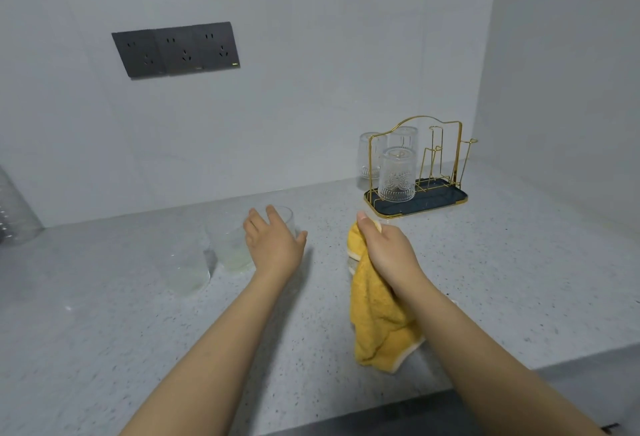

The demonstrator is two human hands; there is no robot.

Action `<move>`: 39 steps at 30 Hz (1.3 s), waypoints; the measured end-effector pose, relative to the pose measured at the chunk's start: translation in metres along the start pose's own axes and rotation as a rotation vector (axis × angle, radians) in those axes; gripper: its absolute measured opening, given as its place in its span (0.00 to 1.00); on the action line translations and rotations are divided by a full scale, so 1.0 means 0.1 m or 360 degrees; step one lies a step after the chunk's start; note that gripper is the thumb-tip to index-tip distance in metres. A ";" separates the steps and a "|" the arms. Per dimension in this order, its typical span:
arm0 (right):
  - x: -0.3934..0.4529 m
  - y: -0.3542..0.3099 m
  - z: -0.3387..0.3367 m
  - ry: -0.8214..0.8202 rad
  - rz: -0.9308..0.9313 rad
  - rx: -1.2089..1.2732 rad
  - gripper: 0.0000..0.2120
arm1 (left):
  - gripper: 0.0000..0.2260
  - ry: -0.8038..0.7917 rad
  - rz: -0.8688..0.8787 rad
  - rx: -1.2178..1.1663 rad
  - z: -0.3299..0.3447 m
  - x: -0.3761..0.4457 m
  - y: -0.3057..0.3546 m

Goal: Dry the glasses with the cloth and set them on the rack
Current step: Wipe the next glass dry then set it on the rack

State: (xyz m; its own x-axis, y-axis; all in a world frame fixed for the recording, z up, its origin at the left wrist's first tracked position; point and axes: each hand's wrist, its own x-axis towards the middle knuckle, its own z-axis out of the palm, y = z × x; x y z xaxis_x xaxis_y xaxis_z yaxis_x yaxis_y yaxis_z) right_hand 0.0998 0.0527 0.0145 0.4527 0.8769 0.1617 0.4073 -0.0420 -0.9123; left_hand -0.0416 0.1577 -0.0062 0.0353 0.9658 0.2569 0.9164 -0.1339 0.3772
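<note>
- Speckled grey stone makes up the worktop (502,280), which I see running back to pale grey walls.
- Dark grey, a triple socket panel (176,49) sits on the back wall, up and well to the left of the rack.
- Gold wire with a dark tray, the rack (420,193) stands in the far right corner; I take it as my landmark.
- I count three patterned glasses (396,176) upside down at the rack: one on its near left side, one behind that, and a third at its far left edge, where I cannot tell whether it sits on the tray or behind it.
- The yellow cloth (375,311) hangs in front of the rack, clenched in the grip of the right hand (388,252).
- The left hand (273,241), well left of the rack, has its grip spread wide against a clear glass (287,221), not closed on it.
- Two more clear tumblers (207,255) stand on the worktop, further left of the rack than that hand.
</note>
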 end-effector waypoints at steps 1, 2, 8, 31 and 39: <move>0.00 0.01 0.00 -0.0007 0.0002 0.0002 0.25 | 0.38 -0.0010 -0.0011 0.0110 -0.02 0.06 0.00; 0.02 0.01 0.01 -0.0010 0.0003 0.0002 0.25 | 0.38 -0.0027 -0.0016 0.0222 -0.04 0.13 0.00; 0.04 0.00 0.03 -0.0020 -0.0005 0.0005 0.25 | 0.37 -0.0192 -0.0023 0.0608 -0.16 0.44 -0.04; -0.17 0.11 0.25 -0.0430 0.0270 0.0568 0.37 | 0.37 -0.0368 -0.0364 -0.2496 0.02 -0.57 0.07; -0.12 0.08 0.31 -0.0354 0.0115 0.0522 0.27 | 0.37 -0.0582 -0.0199 -0.2231 0.22 -0.52 0.09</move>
State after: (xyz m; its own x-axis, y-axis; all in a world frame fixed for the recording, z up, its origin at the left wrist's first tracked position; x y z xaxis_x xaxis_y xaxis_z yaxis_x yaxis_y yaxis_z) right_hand 0.0732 0.0568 -0.0063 0.2733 0.9611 0.0400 0.0894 0.0160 -0.9959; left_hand -0.0260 0.1113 -0.0355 0.2800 0.9600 0.0023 -0.2057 0.0576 0.9769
